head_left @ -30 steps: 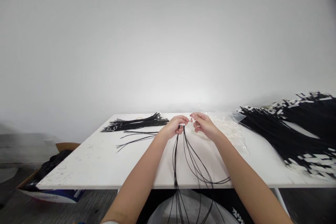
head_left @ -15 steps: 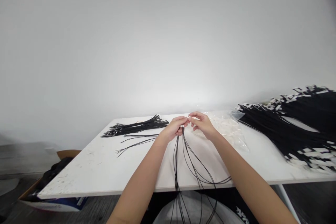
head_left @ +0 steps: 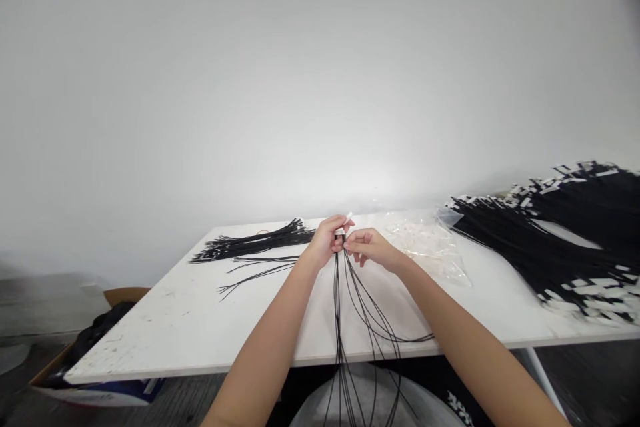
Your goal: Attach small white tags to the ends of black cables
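My left hand (head_left: 330, 239) is closed round a white plastic connector (head_left: 340, 232) with thin black wires (head_left: 339, 300) hanging from it. Another small white piece (head_left: 349, 217) shows at its fingertips. Close beside it on the right, my right hand (head_left: 367, 247) has thumb and forefinger pinched together on a black wire just below the connector, its other fingers curled. From both hands the wires run down over the table's front edge into my lap, and some trail off to the right. How the wire ends sit in the connector is too small to make out.
The white table (head_left: 165, 327) stands against a wall. A bundle of black wires (head_left: 255, 240) and a few loose ones lie at left. Right of my hands is a clear plastic bag (head_left: 425, 247) of white pieces; beyond it, a large pile of black cables (head_left: 520, 253). A cardboard box (head_left: 95, 393) stands on the floor.
My right hand has come down and left from the left hand's fingertips to the wires under the connector. The connector and a white piece above it now show more plainly.
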`<state>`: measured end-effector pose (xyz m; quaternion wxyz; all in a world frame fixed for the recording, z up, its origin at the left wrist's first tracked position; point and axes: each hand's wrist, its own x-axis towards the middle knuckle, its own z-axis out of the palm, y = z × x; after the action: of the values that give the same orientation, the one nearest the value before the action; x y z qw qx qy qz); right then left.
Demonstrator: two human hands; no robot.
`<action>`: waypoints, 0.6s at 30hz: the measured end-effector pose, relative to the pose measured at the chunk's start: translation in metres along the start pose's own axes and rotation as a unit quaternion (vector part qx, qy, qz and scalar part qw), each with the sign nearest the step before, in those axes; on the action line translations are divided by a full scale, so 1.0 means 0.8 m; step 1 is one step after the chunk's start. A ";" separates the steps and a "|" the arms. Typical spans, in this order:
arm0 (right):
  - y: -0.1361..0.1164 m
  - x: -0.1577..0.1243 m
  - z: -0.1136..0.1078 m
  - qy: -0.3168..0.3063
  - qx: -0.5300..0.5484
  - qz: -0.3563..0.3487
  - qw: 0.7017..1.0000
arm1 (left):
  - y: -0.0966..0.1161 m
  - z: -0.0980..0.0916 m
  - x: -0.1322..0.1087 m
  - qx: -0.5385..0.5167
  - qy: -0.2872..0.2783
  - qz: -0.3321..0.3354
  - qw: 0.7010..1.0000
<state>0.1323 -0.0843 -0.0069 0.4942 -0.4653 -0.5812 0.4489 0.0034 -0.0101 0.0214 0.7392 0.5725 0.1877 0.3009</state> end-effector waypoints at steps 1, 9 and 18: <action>0.000 0.000 0.000 0.003 0.002 -0.004 1.000 | 0.000 0.001 0.000 0.001 0.000 0.001 1.000; -0.003 0.001 0.001 0.020 0.050 -0.014 0.998 | 0.004 0.005 -0.005 0.004 0.010 0.023 1.000; -0.020 -0.008 0.002 -0.075 0.125 0.046 0.988 | 0.012 0.012 -0.007 0.018 0.043 0.042 0.998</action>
<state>0.1299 -0.0932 0.0077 0.4824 -0.3912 -0.5339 0.5737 0.0030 -0.0197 0.0330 0.7066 0.5798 0.2008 0.3524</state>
